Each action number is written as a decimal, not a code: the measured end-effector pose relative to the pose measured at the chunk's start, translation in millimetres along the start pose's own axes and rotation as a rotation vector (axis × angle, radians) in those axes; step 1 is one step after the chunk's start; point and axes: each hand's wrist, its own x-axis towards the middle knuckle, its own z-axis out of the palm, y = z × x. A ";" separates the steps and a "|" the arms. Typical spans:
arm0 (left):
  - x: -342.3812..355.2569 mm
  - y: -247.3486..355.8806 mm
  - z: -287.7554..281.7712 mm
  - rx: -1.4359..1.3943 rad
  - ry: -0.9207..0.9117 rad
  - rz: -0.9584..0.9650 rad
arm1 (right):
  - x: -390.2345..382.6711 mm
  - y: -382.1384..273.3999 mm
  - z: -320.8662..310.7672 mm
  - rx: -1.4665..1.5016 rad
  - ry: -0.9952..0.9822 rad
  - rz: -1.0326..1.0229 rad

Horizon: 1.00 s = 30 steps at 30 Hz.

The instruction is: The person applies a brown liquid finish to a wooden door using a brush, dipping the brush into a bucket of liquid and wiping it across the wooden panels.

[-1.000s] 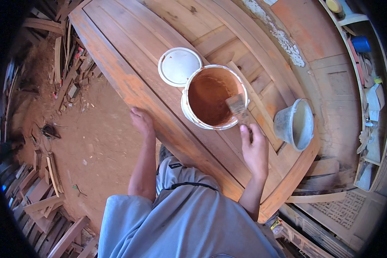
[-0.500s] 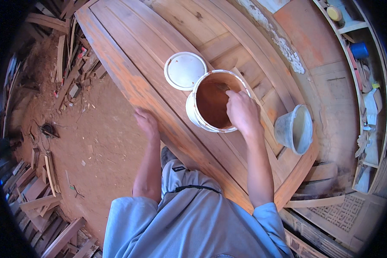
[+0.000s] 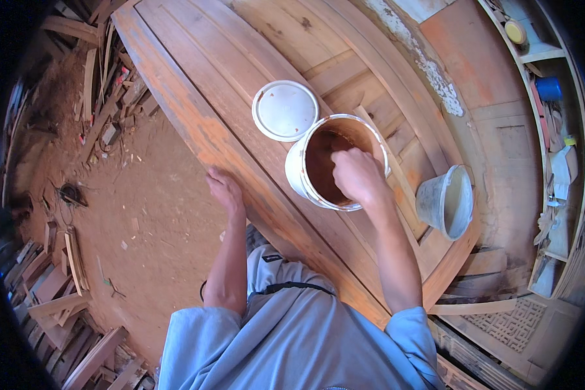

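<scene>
Head view, bucket [image 3: 296,174]: on the door [image 3: 198,65], nearer its right end; likely weighty and stiff, so steady it by the rim [image 3: 344,116].
Your right hand [image 3: 359,177]: in its mouth, fingers curled; you can't tell what they grip.
Your left hand [image 3: 226,191]: fingers extended at the door's near edge.

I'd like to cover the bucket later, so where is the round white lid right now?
In the head view, the white lid lies on the panelled wood, just up and left of the white bucket.
</scene>
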 end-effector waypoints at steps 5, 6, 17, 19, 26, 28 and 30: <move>-0.4 8.7 -3.1 -0.008 -0.058 -0.077 | -9.4 23.0 -9.6 0.098 0.006 -0.029; -0.4 10.9 -3.3 -0.009 -0.059 -0.091 | -3.5 25.1 -9.4 0.098 0.062 -0.010; 3.5 -2.6 -0.6 0.004 -0.048 -0.074 | -8.4 0.4 14.7 -0.030 0.009 -0.192; 3.5 -5.9 -0.1 -0.007 -0.024 -0.046 | -22.9 13.5 3.8 -0.034 -0.108 -0.221; 5.6 -7.6 3.1 -0.021 -0.030 -0.004 | 12.9 21.3 8.8 0.016 0.198 -0.184; 4.9 -5.4 6.3 -0.025 -0.048 -0.022 | 18.2 4.6 19.4 -0.095 0.119 -0.197; 2.3 4.7 -2.7 0.052 -0.092 -0.078 | 11.4 0.2 31.5 -0.147 0.085 -0.257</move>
